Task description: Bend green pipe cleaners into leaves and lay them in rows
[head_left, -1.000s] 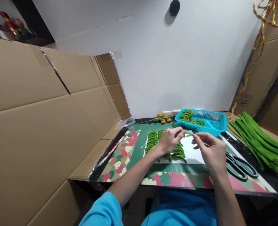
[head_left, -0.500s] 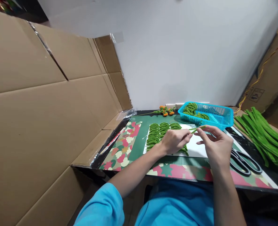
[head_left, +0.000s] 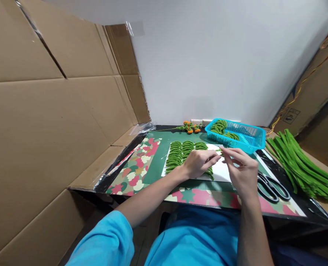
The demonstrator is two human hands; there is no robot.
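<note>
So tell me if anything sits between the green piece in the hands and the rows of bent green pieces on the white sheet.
Nothing visible does: the green piece is pinched just above the white sheet, beside the rows.

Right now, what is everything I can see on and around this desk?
curved green pieces: several rows, green, on the white sheet
white sheet: one, white, middle of the desk
green piece: one, green, pinched between both hands; mostly hidden
basket: one, blue, back of the desk, more green pieces inside
long green stems: a pile, green, right side
scissors: one pair, black, right of the sheet
patterned mat: one, green, pink and cream, under the sheet
orange and green bits: a few, by the wall
cardboard panels: several, brown, on the left
left hand: over the rows
right hand: over the sheet
</note>
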